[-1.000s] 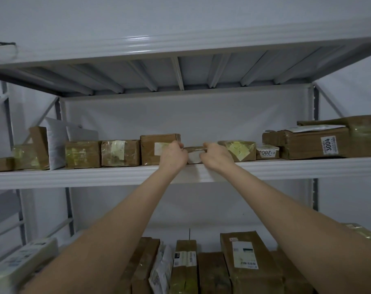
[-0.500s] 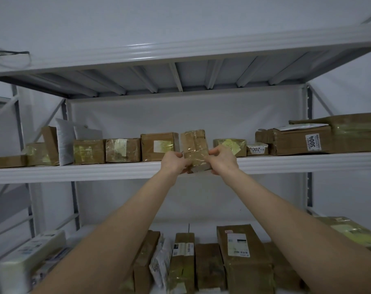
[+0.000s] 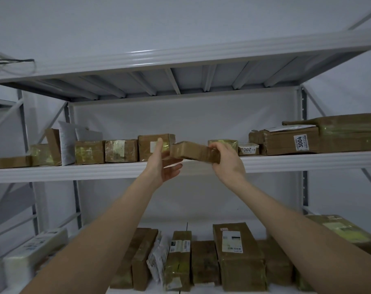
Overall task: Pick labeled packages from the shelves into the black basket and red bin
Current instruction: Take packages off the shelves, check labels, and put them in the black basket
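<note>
A small brown taped package [image 3: 192, 150] hangs in the air just in front of the middle shelf [image 3: 95, 171], lying flat and tilted a little. My right hand [image 3: 228, 161] grips its right end, fingers curled over the top. At its left end my left hand [image 3: 163, 164] is spread with straight fingers, thumb up, close to the package; contact is unclear. More brown labeled packages [image 3: 121, 150] stand in a row along this shelf. The black basket and red bin are not in view.
A box marked 3004 [image 3: 286, 141] and a larger flat box [image 3: 350, 132] sit at the shelf's right. White padded mailers [image 3: 68, 143] lean at the left. The lower shelf holds several upright packages [image 3: 237, 253]. A shelf deck [image 3: 180, 56] runs overhead.
The package came off the shelf, was stood upright between both hands, and has now turned flat. My left hand let go and spread; my right hand still holds it.
</note>
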A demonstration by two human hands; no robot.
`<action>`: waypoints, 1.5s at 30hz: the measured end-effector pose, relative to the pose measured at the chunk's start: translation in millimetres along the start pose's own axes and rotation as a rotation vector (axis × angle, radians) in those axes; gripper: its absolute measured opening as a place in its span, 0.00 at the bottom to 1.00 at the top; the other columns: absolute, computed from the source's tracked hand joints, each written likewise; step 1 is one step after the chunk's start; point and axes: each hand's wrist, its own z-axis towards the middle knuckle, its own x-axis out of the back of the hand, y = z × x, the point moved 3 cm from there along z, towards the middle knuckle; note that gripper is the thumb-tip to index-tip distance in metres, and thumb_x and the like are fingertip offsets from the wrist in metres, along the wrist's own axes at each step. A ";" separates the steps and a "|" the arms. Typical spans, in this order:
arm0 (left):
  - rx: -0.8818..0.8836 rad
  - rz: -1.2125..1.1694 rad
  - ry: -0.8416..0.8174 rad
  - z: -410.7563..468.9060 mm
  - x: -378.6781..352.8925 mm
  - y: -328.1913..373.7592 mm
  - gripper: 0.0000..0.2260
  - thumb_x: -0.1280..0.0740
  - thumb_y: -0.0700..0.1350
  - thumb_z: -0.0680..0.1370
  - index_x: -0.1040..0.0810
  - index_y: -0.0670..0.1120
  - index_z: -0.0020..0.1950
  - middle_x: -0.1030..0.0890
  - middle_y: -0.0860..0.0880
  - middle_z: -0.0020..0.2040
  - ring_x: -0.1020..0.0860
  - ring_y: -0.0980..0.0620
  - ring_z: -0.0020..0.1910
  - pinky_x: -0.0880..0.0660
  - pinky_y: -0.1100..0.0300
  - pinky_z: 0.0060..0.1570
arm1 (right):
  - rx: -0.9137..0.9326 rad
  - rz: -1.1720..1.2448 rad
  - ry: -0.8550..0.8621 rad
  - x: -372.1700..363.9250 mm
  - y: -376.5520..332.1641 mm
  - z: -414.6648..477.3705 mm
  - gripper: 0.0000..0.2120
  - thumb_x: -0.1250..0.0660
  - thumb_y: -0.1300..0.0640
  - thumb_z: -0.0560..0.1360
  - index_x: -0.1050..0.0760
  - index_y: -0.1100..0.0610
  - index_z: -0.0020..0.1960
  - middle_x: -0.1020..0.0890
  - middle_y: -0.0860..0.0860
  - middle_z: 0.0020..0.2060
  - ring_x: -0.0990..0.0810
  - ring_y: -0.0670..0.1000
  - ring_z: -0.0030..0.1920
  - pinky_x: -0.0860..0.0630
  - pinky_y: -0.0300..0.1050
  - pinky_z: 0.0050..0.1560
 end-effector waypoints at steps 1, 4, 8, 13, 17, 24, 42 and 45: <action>0.001 0.042 -0.012 -1.3 -1.0 0.3 0.24 0.37 0.67 0.74 0.21 0.46 0.49 0.16 0.45 0.44 0.18 0.47 0.38 0.23 0.59 0.31 | 0.028 -0.030 0.013 1.6 -0.2 -1.9 0.25 0.37 0.70 0.70 0.27 0.49 0.62 0.27 0.49 0.62 0.29 0.53 0.62 0.25 0.50 0.53; 0.016 0.110 -0.028 -4.9 -6.6 -1.6 0.15 0.29 0.55 0.73 0.21 0.44 0.49 0.19 0.45 0.41 0.19 0.49 0.34 0.23 0.61 0.28 | 0.112 -0.061 0.046 3.8 -1.5 -6.0 0.25 0.37 0.72 0.70 0.26 0.50 0.61 0.29 0.49 0.61 0.28 0.53 0.59 0.24 0.50 0.47; -0.052 0.039 -0.015 -4.0 -10.9 -4.2 0.05 0.30 0.39 0.75 0.22 0.39 0.48 0.16 0.45 0.37 0.17 0.52 0.33 0.22 0.61 0.29 | 0.047 -0.017 0.050 1.5 3.4 -5.3 0.26 0.36 0.68 0.72 0.30 0.49 0.67 0.33 0.51 0.67 0.30 0.53 0.65 0.26 0.51 0.57; -0.178 0.020 -0.028 -2.3 -12.3 -5.6 0.11 0.31 0.37 0.75 0.24 0.38 0.57 0.15 0.44 0.44 0.16 0.47 0.41 0.19 0.58 0.36 | -0.298 0.436 -0.001 -6.3 8.9 -3.8 0.26 0.35 0.50 0.77 0.37 0.53 0.72 0.24 0.53 0.64 0.24 0.56 0.62 0.29 0.54 0.64; -0.205 0.078 -0.061 -3.2 -16.3 -10.4 0.13 0.32 0.36 0.75 0.24 0.38 0.60 0.16 0.43 0.46 0.17 0.46 0.44 0.20 0.58 0.37 | -0.419 0.672 -0.054 -14.1 10.7 -8.6 0.30 0.31 0.48 0.74 0.37 0.52 0.73 0.24 0.53 0.64 0.24 0.57 0.62 0.29 0.58 0.65; -0.196 0.373 -0.195 -7.0 -16.0 -4.7 0.18 0.35 0.35 0.77 0.27 0.47 0.65 0.18 0.44 0.52 0.18 0.53 0.42 0.22 0.62 0.35 | -0.426 0.636 -0.149 -7.2 24.4 -13.3 0.32 0.28 0.56 0.72 0.35 0.48 0.73 0.23 0.54 0.61 0.21 0.55 0.57 0.25 0.55 0.61; 0.065 0.202 -0.041 -48.9 7.6 -133.5 0.28 0.32 0.35 0.75 0.35 0.49 0.72 0.15 0.47 0.45 0.16 0.48 0.41 0.20 0.56 0.35 | -0.763 0.753 -0.268 -76.4 62.6 -118.5 0.17 0.30 0.59 0.74 0.29 0.52 0.60 0.18 0.52 0.54 0.18 0.50 0.49 0.20 0.45 0.48; 0.043 0.316 -0.087 -58.7 15.3 -147.6 0.27 0.33 0.35 0.76 0.33 0.49 0.72 0.15 0.49 0.44 0.16 0.49 0.39 0.21 0.59 0.32 | -0.628 0.684 -0.282 -80.4 65.3 -137.3 0.24 0.30 0.61 0.74 0.30 0.49 0.67 0.19 0.48 0.55 0.20 0.43 0.44 0.20 0.39 0.40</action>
